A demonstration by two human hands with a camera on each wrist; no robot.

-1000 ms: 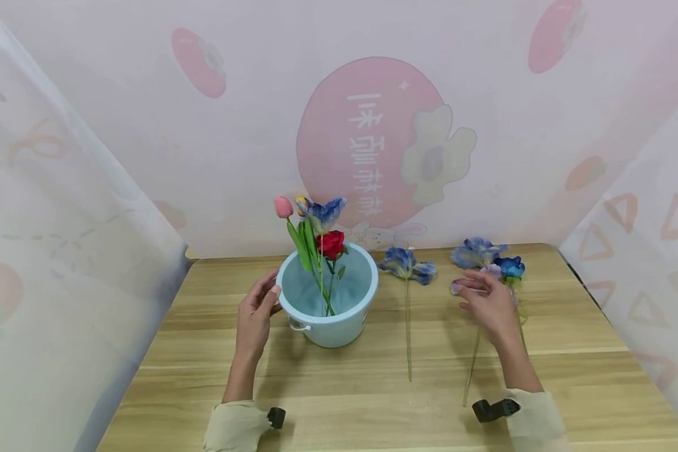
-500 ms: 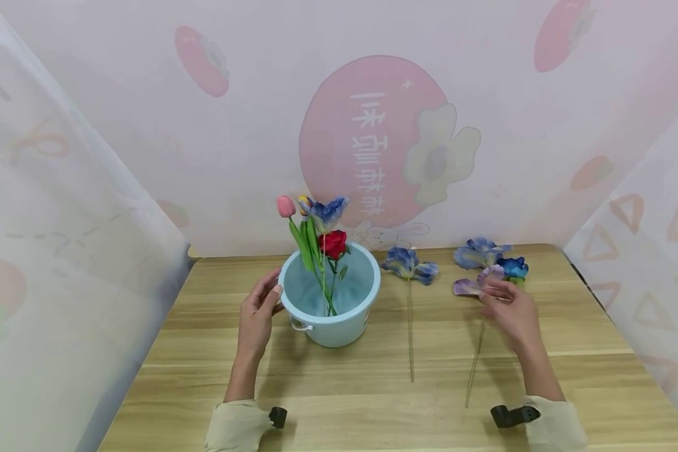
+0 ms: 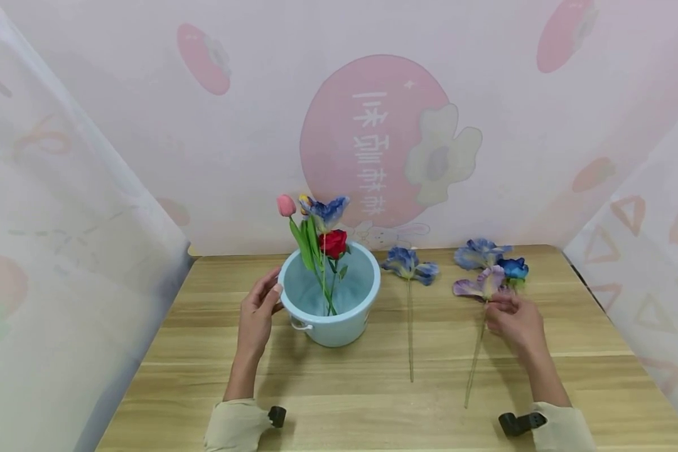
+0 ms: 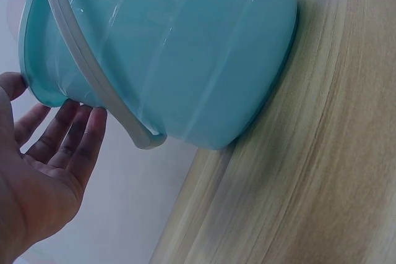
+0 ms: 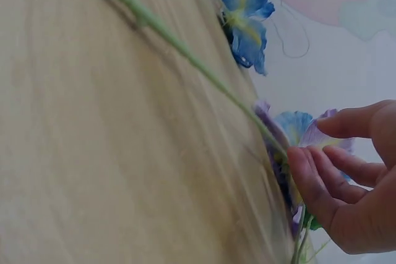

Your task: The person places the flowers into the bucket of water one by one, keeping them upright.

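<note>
My left hand [image 3: 257,320] holds the rim of a light blue bucket [image 3: 333,329] at its left side. In the left wrist view the thumb is at the rim and the fingers touch the outer wall by the white handle [image 4: 93,72]. A pink tulip [image 3: 285,205], a red rose [image 3: 334,243] and a blue iris [image 3: 329,213] stand in the bucket. My right hand [image 3: 516,323] is at the upper stem of a purple iris [image 3: 474,289] lying on the table. In the right wrist view a finger touches the green stem [image 5: 210,75], with the thumb apart from it.
Another blue iris [image 3: 408,263] lies right of the bucket, stem toward me. Behind the purple iris lie one more blue iris [image 3: 479,253] and a blue rose [image 3: 515,268]. The wooden table [image 3: 361,402] ends at a printed cloth backdrop [image 3: 248,138].
My right hand has moved right and then down, from over the purple iris's petals to its stem, uncovering the bloom. The left hand has stayed at the bucket.
</note>
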